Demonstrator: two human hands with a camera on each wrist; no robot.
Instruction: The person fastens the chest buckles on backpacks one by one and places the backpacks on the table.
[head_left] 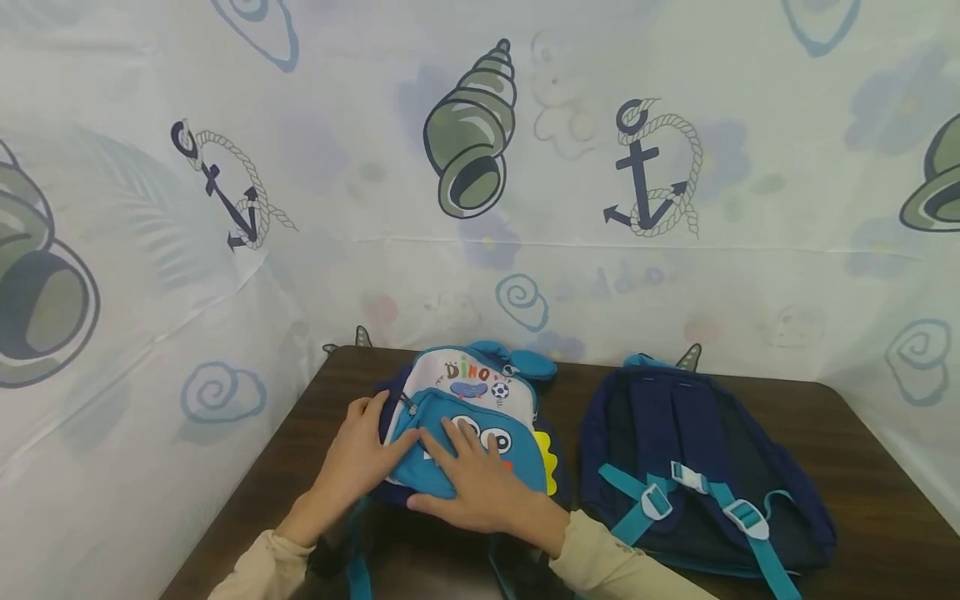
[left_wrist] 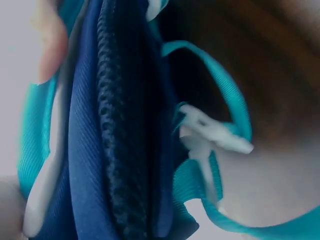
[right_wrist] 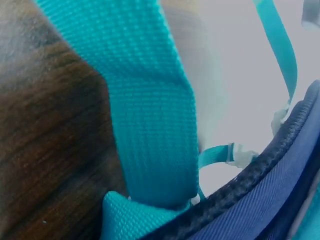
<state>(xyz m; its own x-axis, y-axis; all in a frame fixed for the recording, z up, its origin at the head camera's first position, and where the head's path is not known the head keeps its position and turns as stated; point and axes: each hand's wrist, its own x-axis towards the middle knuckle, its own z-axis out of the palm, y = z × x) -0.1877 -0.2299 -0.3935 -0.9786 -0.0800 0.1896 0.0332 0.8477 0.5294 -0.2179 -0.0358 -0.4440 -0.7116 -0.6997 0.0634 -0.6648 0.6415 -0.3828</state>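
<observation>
A small children's backpack [head_left: 529, 450] in blue and white, with "DINO" lettering, cartoon eyes and yellow spikes, leans back on the dark table. My right hand [head_left: 487, 492] lies spread across its blue front pocket, partly covering the face. At the pack's left edge rests my left hand [head_left: 355, 454], fingers along the side and thumb reaching over the front. A zipper pull [head_left: 408, 405] hangs just above that thumb. The left wrist view shows the pack's navy side and dark mesh back [left_wrist: 112, 130]. Teal webbing [right_wrist: 152, 130] fills much of the right wrist view; no hand shows there.
To the right, a second navy backpack [head_left: 697, 417] lies with its straps and white buckles [head_left: 746, 518] facing up. Teal straps [head_left: 360, 575] trail from the first pack toward the front. A printed white cloth [head_left: 360, 167] hangs behind the wooden table [head_left: 892, 467].
</observation>
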